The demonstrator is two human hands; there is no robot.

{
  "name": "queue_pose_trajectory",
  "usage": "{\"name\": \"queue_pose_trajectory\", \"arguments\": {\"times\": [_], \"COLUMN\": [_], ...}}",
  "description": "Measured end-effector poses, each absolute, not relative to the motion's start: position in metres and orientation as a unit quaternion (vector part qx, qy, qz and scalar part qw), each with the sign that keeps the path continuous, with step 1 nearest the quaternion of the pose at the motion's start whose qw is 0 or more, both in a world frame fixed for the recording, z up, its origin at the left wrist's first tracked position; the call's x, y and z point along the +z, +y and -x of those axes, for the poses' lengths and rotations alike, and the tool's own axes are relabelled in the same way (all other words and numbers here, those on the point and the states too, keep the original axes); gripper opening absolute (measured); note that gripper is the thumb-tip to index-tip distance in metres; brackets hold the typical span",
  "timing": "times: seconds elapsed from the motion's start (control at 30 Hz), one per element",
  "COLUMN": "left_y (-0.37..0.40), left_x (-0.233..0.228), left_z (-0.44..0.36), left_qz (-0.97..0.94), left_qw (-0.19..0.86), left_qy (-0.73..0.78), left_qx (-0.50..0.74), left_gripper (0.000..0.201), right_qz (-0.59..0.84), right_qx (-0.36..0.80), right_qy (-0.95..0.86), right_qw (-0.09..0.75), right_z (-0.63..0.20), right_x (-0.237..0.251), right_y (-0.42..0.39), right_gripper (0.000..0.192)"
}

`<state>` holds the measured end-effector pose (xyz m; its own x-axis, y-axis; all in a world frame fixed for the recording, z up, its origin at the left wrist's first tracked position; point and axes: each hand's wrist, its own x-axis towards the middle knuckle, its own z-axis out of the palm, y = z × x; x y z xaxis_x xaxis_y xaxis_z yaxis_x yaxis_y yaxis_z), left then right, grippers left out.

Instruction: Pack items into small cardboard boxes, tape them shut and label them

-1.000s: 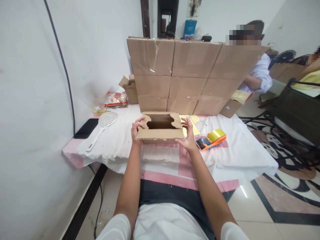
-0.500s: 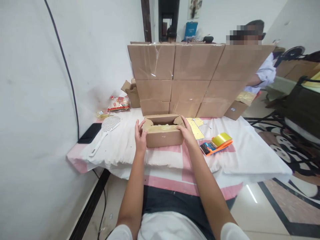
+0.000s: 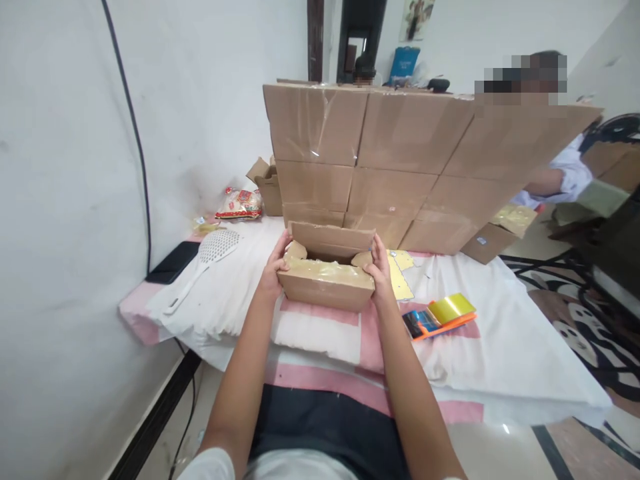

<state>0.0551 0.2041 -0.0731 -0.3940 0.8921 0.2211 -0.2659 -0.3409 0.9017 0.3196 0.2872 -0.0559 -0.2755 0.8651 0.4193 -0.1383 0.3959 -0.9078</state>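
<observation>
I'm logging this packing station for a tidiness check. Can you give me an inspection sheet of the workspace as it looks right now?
Surface: bed with white and pink cover.
Job's things: small cardboard box, flaps partly open, held at both ends.
Clutter: tape dispenser, white slotted spoon, snack packet, yellow sheet.
Grippers: left hand and right hand grip the box.
Cables: black cable on the wall.
Surroundings: stacked cartons; another person's sleeve behind.

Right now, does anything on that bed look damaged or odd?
The small cardboard box between both hands has ragged, torn-looking side flaps. A white slotted kitchen spoon also lies on the bedsheet, an odd place for it.
</observation>
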Motion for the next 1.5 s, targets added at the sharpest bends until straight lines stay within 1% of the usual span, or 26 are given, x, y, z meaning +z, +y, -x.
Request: {"name": "queue_pose_trajectory", "arguments": {"times": [0.07,0.13,0.2,0.27,0.4,0.47,0.57,0.63,0.67,0.73,0.77,0.8,0.87,0.93,1.0,1.07,1.13,1.23,1.3,1.33,1.43,1.5], "left_y": [0.207,0.209,0.210,0.210,0.211,0.212,0.209,0.199,0.191,0.173,0.164,0.156,0.147,0.150,0.162,0.177,0.191,0.201,0.202,0.201,0.198,0.197], "left_x": [-0.071,-0.069,-0.067,-0.066,-0.065,-0.065,-0.066,-0.068,-0.068,-0.065,-0.061,-0.054,-0.034,-0.010,0.013,0.030,0.038,0.040,0.039,0.039,0.038,0.038], "left_z": [-0.055,-0.054,-0.053,-0.053,-0.055,-0.058,-0.063,-0.069,-0.073,-0.080,-0.082,-0.085,-0.087,-0.088,-0.089,-0.091,-0.095,-0.100,-0.104,-0.106,-0.114,-0.119], "left_qz": [-0.384,-0.398,-0.409,-0.412,-0.404,-0.402,-0.410,-0.409,-0.409,-0.437,-0.470,-0.512,-0.590,-0.635,-0.662,-0.679,-0.699,-0.745,-0.762,-0.762,-0.750,-0.753], "left_qw": [0.410,0.414,0.413,0.416,0.416,0.403,0.352,0.254,0.182,0.038,-0.010,-0.033,-0.020,0.040,0.119,0.188,0.230,0.229,0.206,0.197,0.170,0.141], "left_qy": [0.407,0.402,0.400,0.399,0.397,0.402,0.430,0.462,0.480,0.515,0.534,0.554,0.588,0.600,0.577,0.538,0.509,0.496,0.496,0.498,0.518,0.551], "left_qx": [0.720,0.713,0.708,0.706,0.712,0.717,0.723,0.745,0.754,0.736,0.703,0.655,0.553,0.484,0.464,0.463,0.446,0.384,0.362,0.364,0.375,0.332], "left_gripper": [0.086,0.070,0.051,0.040,0.033,0.030,0.037,0.042,0.040,0.028,0.020,0.014,0.008,0.021,0.031,0.034,0.034,0.021,0.008,0.005,0.007,0.012], "right_qz": [0.274,0.257,0.252,0.263,0.280,0.287,0.297,0.289,0.280,0.266,0.264,0.265,0.275,0.288,0.293,0.286,0.280,0.296,0.312,0.320,0.331,0.312], "right_qx": [0.435,0.403,0.387,0.390,0.421,0.428,0.437,0.461,0.473,0.482,0.481,0.477,0.471,0.466,0.463,0.465,0.465,0.432,0.374,0.337,0.238,0.213], "right_qy": [-0.658,-0.675,-0.684,-0.681,-0.660,-0.647,-0.630,-0.623,-0.623,-0.623,-0.622,-0.622,-0.625,-0.630,-0.635,-0.639,-0.644,-0.637,-0.630,-0.630,-0.649,-0.665], "right_qw": [0.550,0.562,0.564,0.561,0.556,0.562,0.570,0.562,0.557,0.556,0.558,0.562,0.559,0.550,0.545,0.543,0.540,0.566,0.604,0.621,0.642,0.644], "right_z": [-0.321,-0.324,-0.326,-0.327,-0.324,-0.323,-0.321,-0.321,-0.321,-0.320,-0.320,-0.319,-0.318,-0.319,-0.320,-0.321,-0.321,-0.321,-0.323,-0.325,-0.332,-0.335], "right_x": [-0.061,-0.064,-0.066,-0.066,-0.062,-0.061,-0.062,-0.065,-0.067,-0.070,-0.071,-0.071,-0.069,-0.066,-0.062,-0.059,-0.060,-0.064,-0.066,-0.067,-0.066,-0.066], "right_y": [0.285,0.283,0.281,0.280,0.275,0.273,0.272,0.273,0.273,0.273,0.272,0.270,0.266,0.262,0.259,0.258,0.259,0.264,0.267,0.269,0.273,0.275], "right_gripper": [0.056,0.035,0.031,0.031,0.019,0.017,0.026,0.043,0.054,0.072,0.077,0.081,0.084,0.087,0.090,0.091,0.091,0.091,0.093,0.093,0.091,0.087]}}
